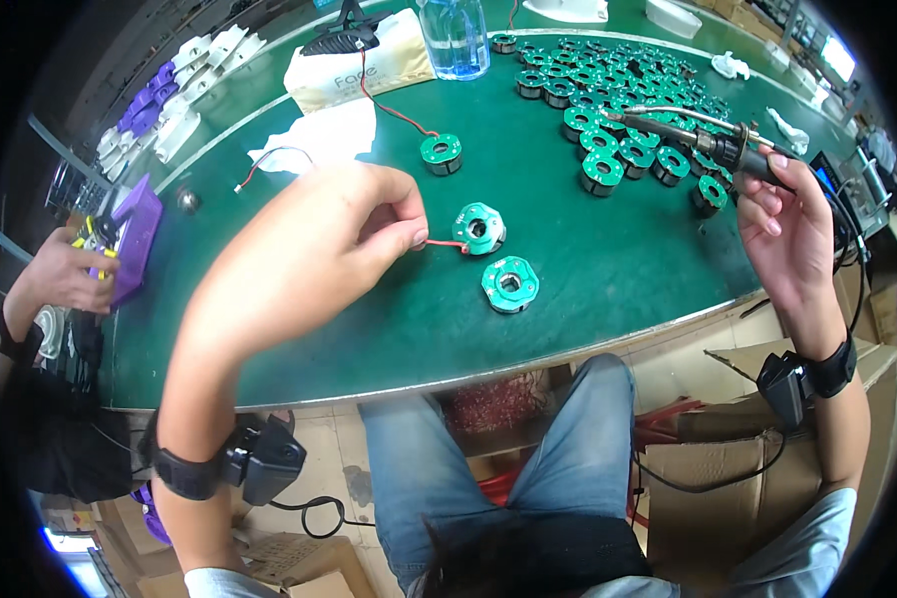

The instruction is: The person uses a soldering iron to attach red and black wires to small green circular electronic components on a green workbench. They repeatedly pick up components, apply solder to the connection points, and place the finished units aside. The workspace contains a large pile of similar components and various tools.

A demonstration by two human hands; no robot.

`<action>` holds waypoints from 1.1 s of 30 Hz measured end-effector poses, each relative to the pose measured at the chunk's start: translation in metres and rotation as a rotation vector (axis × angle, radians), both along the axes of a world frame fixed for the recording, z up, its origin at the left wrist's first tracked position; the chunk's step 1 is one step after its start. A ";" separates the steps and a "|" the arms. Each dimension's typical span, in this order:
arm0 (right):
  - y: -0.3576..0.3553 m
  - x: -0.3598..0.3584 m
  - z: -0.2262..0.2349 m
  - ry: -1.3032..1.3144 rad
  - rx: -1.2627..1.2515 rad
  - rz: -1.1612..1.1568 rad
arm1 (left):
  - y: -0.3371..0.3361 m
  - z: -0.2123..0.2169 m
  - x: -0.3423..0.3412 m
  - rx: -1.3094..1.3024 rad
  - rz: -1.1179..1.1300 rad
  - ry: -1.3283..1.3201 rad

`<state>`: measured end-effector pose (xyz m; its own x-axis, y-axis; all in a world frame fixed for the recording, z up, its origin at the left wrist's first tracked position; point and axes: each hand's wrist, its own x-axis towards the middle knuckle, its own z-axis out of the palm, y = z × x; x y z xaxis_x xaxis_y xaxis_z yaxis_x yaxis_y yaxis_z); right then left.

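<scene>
My left hand [339, 221] pinches a red wire [443, 243] that runs to a round green circuit board part [490, 219], which looks slightly tilted on the table. Just nearer to me sits a similar green ring-shaped part [524, 289]. In my right hand [795, 224] is a soldering iron [720, 147] with a thin metal feed tube along it. Its tip points left, in front of a crowd of green round parts [601, 171], well away from the wire. Farther back stands another round part [442, 151] with a red wire joined to it.
On the green table [369, 339] stand a tissue box [359, 80] and a water bottle [455, 40]. White tissue [324, 135] lies under a loose wire. At left, another person's hand [65, 274] holds a yellow-handled tool beside a purple tray [140, 239]. Cardboard boxes [713, 498] sit below right.
</scene>
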<state>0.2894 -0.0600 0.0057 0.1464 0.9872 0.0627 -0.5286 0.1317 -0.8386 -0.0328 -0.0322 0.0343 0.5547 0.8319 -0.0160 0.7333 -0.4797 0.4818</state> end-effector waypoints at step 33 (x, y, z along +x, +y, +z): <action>-0.010 -0.024 -0.011 -0.085 -0.042 0.049 | 0.002 -0.057 0.029 -0.028 0.254 -0.697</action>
